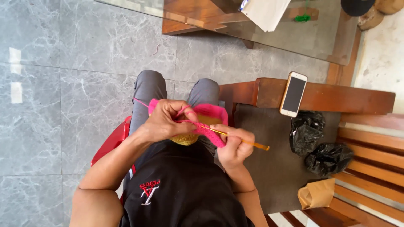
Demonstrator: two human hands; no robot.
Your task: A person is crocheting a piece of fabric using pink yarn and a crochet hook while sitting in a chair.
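I look down at my lap while seated. My left hand [165, 120] grips the pink crochet piece [210, 113], with pink yarn looped over its fingers. A yellow crocheted part [185, 139] shows below the pink one. My right hand [235, 145] is closed on a thin yellow-orange crochet hook [252, 143], whose tip points into the pink work. A strand of pink yarn [140, 102] trails off to the left across my grey trouser leg.
A phone [293, 94] lies on the wooden armrest to the right. Two black plastic bags [306, 131] and a brown paper bag [315, 194] sit on the bench seat. A red stool edge [110, 143] shows at left. A glass table [294, 38] stands ahead on grey tiles.
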